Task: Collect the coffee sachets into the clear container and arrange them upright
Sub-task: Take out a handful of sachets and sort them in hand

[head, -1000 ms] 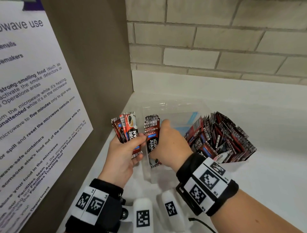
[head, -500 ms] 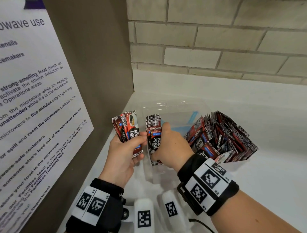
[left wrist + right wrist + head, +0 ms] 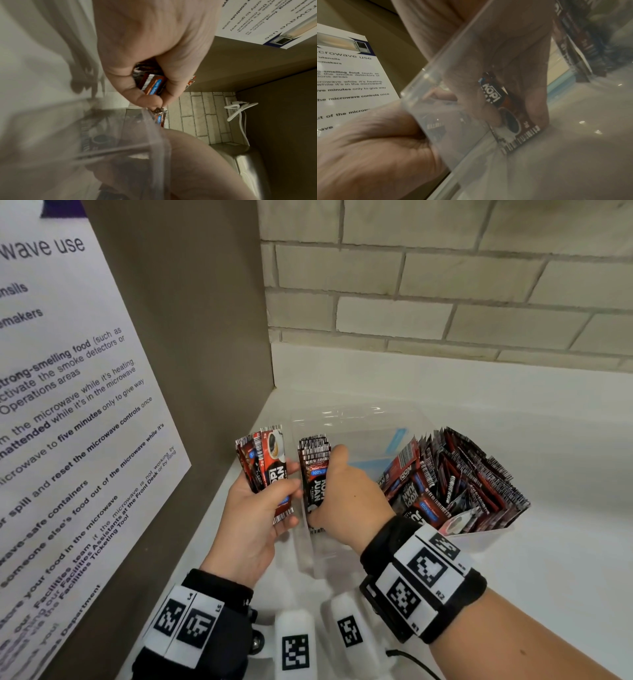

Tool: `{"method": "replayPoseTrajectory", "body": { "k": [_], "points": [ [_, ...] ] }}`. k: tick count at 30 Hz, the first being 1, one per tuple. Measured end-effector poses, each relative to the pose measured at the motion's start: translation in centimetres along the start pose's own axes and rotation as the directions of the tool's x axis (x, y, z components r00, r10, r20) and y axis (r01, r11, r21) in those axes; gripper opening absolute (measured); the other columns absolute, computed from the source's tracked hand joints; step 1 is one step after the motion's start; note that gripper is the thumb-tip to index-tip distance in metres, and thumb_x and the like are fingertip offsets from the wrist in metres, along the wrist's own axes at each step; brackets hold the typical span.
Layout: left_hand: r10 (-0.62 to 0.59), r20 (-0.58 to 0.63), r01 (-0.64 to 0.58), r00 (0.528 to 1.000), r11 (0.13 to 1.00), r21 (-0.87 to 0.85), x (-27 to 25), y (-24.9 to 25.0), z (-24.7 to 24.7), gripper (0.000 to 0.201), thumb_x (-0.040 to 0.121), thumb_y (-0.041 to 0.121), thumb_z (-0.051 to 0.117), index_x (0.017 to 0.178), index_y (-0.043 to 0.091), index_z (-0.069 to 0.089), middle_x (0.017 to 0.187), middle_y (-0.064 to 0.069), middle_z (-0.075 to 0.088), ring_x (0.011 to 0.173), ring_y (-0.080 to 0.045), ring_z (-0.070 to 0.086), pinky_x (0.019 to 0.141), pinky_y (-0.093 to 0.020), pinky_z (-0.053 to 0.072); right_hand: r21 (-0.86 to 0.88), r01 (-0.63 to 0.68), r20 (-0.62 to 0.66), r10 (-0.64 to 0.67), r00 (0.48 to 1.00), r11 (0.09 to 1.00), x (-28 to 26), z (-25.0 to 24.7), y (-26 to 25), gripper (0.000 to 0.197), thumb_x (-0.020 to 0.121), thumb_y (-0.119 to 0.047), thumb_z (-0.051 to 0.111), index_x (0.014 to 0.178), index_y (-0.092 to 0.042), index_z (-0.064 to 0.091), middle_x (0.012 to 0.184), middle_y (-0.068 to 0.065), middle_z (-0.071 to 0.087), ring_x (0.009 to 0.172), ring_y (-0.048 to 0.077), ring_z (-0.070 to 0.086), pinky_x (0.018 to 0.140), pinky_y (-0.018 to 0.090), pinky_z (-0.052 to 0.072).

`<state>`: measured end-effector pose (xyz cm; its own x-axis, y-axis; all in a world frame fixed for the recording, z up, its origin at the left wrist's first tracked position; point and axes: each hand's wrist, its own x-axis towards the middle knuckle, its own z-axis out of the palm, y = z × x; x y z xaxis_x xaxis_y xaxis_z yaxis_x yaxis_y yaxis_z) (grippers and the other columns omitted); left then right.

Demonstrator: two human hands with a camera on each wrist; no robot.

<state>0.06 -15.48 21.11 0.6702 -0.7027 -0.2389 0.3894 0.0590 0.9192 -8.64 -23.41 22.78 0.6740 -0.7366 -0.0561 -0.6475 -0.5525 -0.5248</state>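
Partly done, by the look of it. Far left, a microwave notice (image 3: 68,405) on the brown side panel (image 3: 191,320), hemming in the left hand (image 3: 253,518), its grip clamped round a fan of sachets (image 3: 265,463) still outside the clear container (image 3: 337,419). Next, right hand (image 3: 346,501) inside the container, grip clamped on an upright bundle (image 3: 315,474) against its left wall, bottom edges down on the floor. Middle of the container bare. Farther right, a leaning mass of sachets (image 3: 455,481), not yet upright. White table (image 3: 548,577) beneath.
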Motion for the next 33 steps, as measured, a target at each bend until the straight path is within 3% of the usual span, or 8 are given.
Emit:
{"method": "replayPoseTrajectory", "body": {
  "k": [4,9,17,21,27,30,33],
  "points": [
    [0.02,-0.02,-0.02,1.0,0.999,-0.038,0.0,0.0,-0.1,0.034,0.084,-0.004,0.063,0.113,0.013,0.067,0.095,-0.001,0.069,0.064,-0.008,0.059,0.043,-0.021,0.041,-0.013,0.0,-0.031,0.0,1.0,1.0,0.1,0.1,-0.1,0.05,0.084,-0.011,0.062,0.117,-0.011,0.025,0.085,0.002,0.048,0.073,0.024,0.05,0.064,0.03,0.038],
    [0.007,0.021,-0.007,1.0,1.0,-0.03,-0.3,0.0,0.1,0.034,0.086,-0.003,0.061,0.113,0.015,0.068,0.077,0.002,0.069,0.059,-0.007,0.059,0.041,-0.02,0.041,-0.007,-0.004,-0.03,0.004,1.0,1.0,0.0,0.0,-0.1,0.047,0.086,-0.015,0.061,0.118,-0.01,0.027,0.092,0.003,0.051,0.089,0.029,0.062,0.066,0.029,0.038],
    [0.0,0.006,0.0,1.0,1.0,-0.03,-0.2,0.2,0.0,0.033,0.086,-0.002,0.062,0.113,0.017,0.068,0.078,0.001,0.067,0.06,-0.007,0.059,0.043,-0.02,0.044,0.004,-0.015,-0.02,0.015,1.0,1.0,-0.2,-0.1,-0.2,0.044,0.083,-0.016,0.063,0.105,-0.014,0.024,0.089,0.003,0.05,0.087,0.03,0.062,0.065,0.029,0.039],
    [0.002,-0.027,-0.003,1.0,0.999,-0.044,-0.1,0.2,-0.1,0.032,0.084,-0.002,0.064,0.113,0.011,0.066,0.09,0.0,0.069,0.061,-0.006,0.061,0.042,-0.02,0.045,0.006,-0.019,-0.008,0.019,1.0,1.0,-0.3,-0.2,-0.2,0.045,0.082,-0.015,0.064,0.101,-0.014,0.024,0.089,0.005,0.052,0.088,0.031,0.062,0.066,0.031,0.043],
    [-0.008,-0.024,0.005,1.0,0.995,-0.098,-0.4,0.5,0.0,0.019,0.084,0.004,0.067,0.098,0.016,0.065,0.076,0.004,0.066,0.061,-0.008,0.063,0.043,-0.02,0.046,0.013,-0.043,0.01,0.043,0.999,0.999,-0.3,-0.4,-0.1,0.044,0.08,-0.016,0.067,0.098,-0.014,0.027,0.087,0.004,0.051,0.08,0.027,0.056,0.064,0.031,0.042],
    [-0.037,-0.009,0.035,0.999,0.981,-0.192,-0.6,0.8,-0.1,0.012,0.09,0.011,0.057,0.097,0.015,0.065,0.075,0.002,0.066,0.061,-0.011,0.064,0.041,-0.02,0.046,0.037,-0.048,0.011,0.047,0.999,0.998,-0.4,-1.0,0.0,0.047,0.076,-0.016,0.07,0.098,-0.014,0.029,0.083,0.001,0.051,0.076,0.024,0.057,0.056,0.028,0.038],
    [-0.031,0.018,0.035,0.999,0.963,-0.268,-0.7,1.2,-0.2,0.02,0.094,0.015,0.046,0.103,0.012,0.064,0.075,0.0,0.067,0.059,-0.013,0.065,0.038,-0.02,0.045,0.064,-0.022,-0.041,0.025,0.999,0.998,-0.6,-2.8,0.0,0.051,0.073,-0.02,0.074,0.102,-0.011,0.032,0.074,-0.003,0.048,0.063,0.014,0.051,0.047,0.024,0.033]
  ]
}}
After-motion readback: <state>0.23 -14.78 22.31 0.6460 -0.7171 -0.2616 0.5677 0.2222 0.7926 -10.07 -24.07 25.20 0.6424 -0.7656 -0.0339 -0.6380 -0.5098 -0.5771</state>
